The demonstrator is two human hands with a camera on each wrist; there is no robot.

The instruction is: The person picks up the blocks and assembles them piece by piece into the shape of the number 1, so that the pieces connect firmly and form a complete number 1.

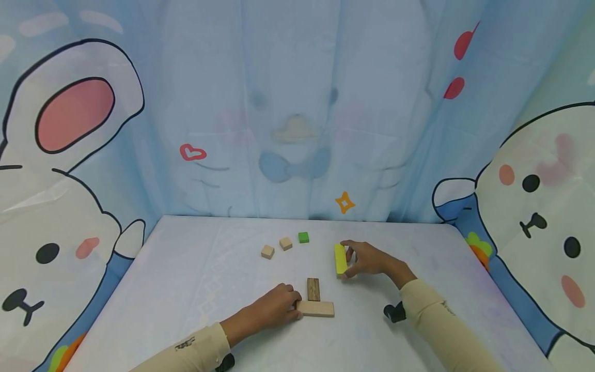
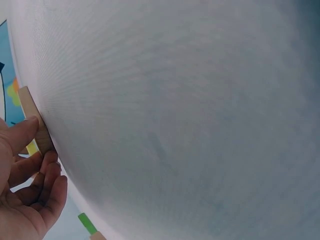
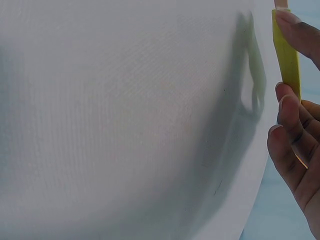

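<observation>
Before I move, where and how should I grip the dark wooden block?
Probably pinch the dark wooden block across its long sides, near the far end, from above: the head view shows nothing against those sides, while its near end appears to meet the pale wooden block, which the left hand pinches.

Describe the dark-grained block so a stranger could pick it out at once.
On the white table, find the left hand, which holds one end of a long pale block. Just beyond that block, set crosswise to it, is the dark-grained block. Its streaked brown surface sets it apart from its plain, paler neighbour.
</observation>
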